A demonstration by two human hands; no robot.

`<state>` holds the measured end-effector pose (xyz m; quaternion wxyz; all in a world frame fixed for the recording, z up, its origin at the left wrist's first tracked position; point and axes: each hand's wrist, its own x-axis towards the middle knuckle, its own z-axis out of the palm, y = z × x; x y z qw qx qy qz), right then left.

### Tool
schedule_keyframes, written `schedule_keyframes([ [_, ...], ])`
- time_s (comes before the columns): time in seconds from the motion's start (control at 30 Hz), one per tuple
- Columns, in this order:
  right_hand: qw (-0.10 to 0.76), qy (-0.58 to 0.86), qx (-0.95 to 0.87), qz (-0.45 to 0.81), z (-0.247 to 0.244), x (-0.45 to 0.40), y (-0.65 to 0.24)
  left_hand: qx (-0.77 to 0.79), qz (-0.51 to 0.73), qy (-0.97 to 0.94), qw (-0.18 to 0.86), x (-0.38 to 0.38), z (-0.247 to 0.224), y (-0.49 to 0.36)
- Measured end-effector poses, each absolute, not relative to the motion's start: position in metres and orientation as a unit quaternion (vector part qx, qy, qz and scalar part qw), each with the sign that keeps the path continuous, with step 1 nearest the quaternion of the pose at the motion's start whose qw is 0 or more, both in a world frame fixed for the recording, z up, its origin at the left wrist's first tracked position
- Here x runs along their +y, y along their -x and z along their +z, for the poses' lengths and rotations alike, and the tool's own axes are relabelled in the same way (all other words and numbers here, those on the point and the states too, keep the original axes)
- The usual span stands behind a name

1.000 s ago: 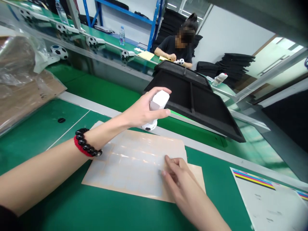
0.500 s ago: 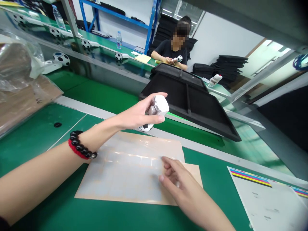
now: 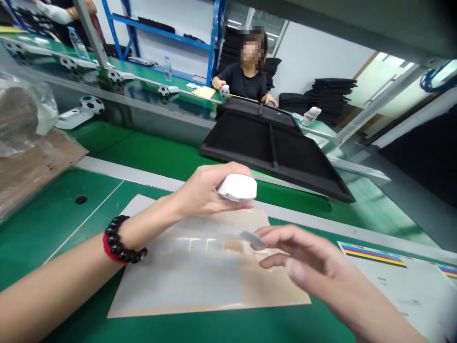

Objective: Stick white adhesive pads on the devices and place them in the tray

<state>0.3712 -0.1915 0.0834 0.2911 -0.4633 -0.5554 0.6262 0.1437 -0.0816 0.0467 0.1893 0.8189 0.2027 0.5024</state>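
My left hand (image 3: 210, 190), with a black and red bracelet at the wrist, grips a white device (image 3: 238, 187) over the back of a sticker sheet (image 3: 200, 276). The device's end faces me, and its far part is hidden. To the right, my right hand (image 3: 300, 257) has a small grey label (image 3: 253, 238) at its index fingertip, with the thumb apart from it. Beneath both hands, the sheet of pale grey labels on tan backing lies on the green table.
Black trays (image 3: 267, 138) stand beyond the metal rail. Printed sheets (image 3: 400, 286) lie at right. Plastic-wrapped cardboard (image 3: 39, 162) is at left, beside a football-ended device (image 3: 80, 112). Across the line sits a person (image 3: 246, 76); more devices (image 3: 167, 90) line the belt.
My left hand has lowered and turned the white device. My right hand has moved right and up, with a grey label now at its index fingertip. The person opposite has spread their hands apart.
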Motion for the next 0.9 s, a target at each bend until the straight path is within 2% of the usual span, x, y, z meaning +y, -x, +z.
schedule_keyframes([
  [0.07,0.373,0.458,-0.530,0.608,0.092,-0.192,-0.364,0.171,0.499,-0.842,0.115,-0.088,0.051,-0.148],
  [0.17,0.435,0.492,-0.523,0.543,0.102,-0.195,-0.351,0.148,0.481,-0.863,0.044,-0.096,0.057,-0.154],
  [0.33,0.422,0.557,-0.566,0.437,0.106,-0.199,-0.344,0.138,0.467,-0.873,-0.010,-0.105,0.058,-0.162],
  [0.9,0.421,0.519,-0.607,0.429,0.102,-0.192,-0.350,0.144,0.468,-0.872,-0.022,-0.111,0.055,-0.169],
])
